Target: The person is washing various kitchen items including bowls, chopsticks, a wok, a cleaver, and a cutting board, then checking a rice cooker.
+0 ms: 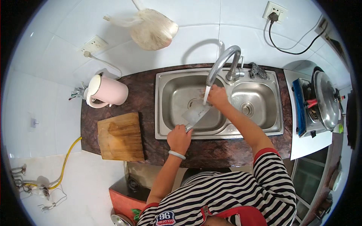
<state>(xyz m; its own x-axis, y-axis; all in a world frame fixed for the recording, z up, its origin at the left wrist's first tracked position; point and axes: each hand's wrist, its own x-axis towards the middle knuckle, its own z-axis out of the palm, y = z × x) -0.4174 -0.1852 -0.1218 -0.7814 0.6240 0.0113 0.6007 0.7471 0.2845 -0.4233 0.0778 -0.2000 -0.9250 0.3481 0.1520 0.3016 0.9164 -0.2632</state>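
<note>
My left hand (179,138) grips the handle of a kitchen cleaver (197,113) at the sink's front rim. The broad metal blade reaches over the left basin, angled away to the right. Water (206,95) runs from the curved metal faucet (224,58) towards the blade's far end. Beside the stream is my right hand (219,97), close to that end of the blade. Its fingers are partly hidden by the water and blurred, so I cannot tell whether they hold anything. Both basins belong to one stainless steel sink (159,113).
Left of the sink stand a pink electric kettle (111,90) and a wooden cutting board (121,137). Steel wool (258,71) lies behind the right basin. A lidded pan (328,100) sits on a gas stove (301,107) at right. A plastic bag (154,29) hangs on the wall.
</note>
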